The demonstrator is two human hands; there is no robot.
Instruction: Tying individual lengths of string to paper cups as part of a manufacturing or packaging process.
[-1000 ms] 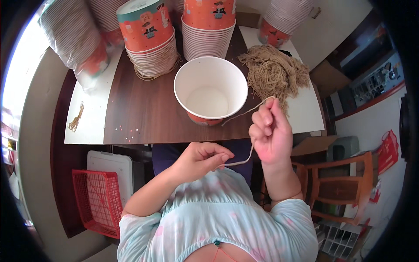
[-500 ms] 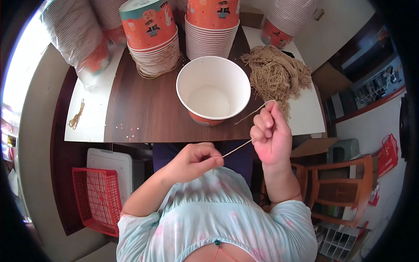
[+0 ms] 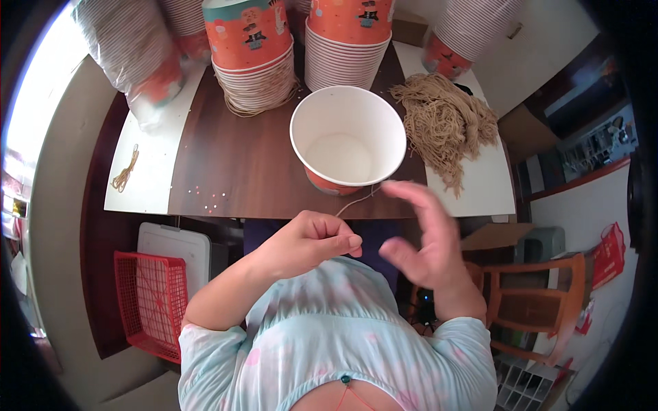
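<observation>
Between the thumb and fingers of my left hand a thin tan string is pinched. Its loose end rises from the hand toward the front of a big paper bucket, white inside and orange outside. That bucket stands upright on the table, its mouth facing up. My right hand, somewhat blurred, is open with thumb and fingers spread; nothing shows in it. It hovers by the table's front edge, right of the left hand. A tangled heap of tan string lies to the right of the bucket.
Along the back of the brown and white table stand several stacks of orange buckets, one wound with string. A small string bundle lies at the left. Below are a red plastic basket and a wooden chair.
My right hand has let go of the string, opened and dropped lower. The string, taut between both hands before, now hangs loosely from my left hand. The view has shifted slightly.
</observation>
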